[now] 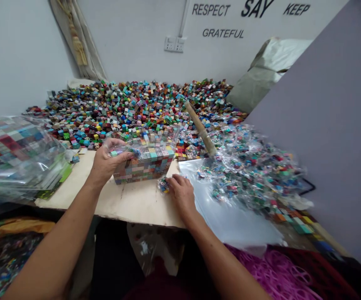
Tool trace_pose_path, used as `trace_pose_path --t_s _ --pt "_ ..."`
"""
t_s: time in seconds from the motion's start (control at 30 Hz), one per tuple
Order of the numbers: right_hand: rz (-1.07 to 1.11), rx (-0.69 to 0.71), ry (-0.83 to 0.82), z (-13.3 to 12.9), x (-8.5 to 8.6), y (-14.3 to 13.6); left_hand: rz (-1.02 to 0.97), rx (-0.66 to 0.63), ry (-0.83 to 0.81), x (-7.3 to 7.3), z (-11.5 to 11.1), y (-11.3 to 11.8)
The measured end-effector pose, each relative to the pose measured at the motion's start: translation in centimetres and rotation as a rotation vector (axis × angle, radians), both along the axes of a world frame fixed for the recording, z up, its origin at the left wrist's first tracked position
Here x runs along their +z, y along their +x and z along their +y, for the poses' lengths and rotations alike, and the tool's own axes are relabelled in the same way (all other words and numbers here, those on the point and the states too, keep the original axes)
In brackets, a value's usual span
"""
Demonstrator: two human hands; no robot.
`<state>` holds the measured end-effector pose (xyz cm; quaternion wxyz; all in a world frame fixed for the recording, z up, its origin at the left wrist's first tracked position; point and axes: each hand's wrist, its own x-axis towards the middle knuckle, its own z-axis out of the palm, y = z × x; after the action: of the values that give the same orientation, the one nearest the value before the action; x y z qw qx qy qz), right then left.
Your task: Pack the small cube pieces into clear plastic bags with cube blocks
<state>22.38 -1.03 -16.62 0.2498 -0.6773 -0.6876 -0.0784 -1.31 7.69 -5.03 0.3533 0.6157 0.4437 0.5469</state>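
A rectangular stack of small multicoloured cubes (143, 168) stands on a pale board. Clear plastic bag film (155, 135) rises around its top. My left hand (113, 160) is closed on the bag at the stack's left end, thumb lying over the top edge. By that thumb's tip is a small bluish packet (134, 152); whether it is inside the bag I cannot tell. My right hand (182, 191) rests palm down on the board, fingers curled onto a small clear packet of colourful bits (163, 185) in front of the stack.
Loose coloured cubes (130, 108) are heaped along the wall. A wooden stick (201, 129) lies on them. Several small filled packets (249, 162) pile up at right, beside flat clear bags (230, 221). Bagged cube blocks (14, 150) stand at left. Purple bands (271, 275) lie lower right.
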Motion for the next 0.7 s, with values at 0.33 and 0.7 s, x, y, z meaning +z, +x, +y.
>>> trace_pose_path --t_s 0.33,0.7 --pt "-0.057 -0.016 -0.061 -0.1 0.8 -2.0 -0.003 -0.015 -0.025 -0.2 0.2 -0.1" --pt "0.064 0.129 0.006 0.5 0.0 -1.3 -0.013 -0.011 -0.017 0.1 0.0 0.0"
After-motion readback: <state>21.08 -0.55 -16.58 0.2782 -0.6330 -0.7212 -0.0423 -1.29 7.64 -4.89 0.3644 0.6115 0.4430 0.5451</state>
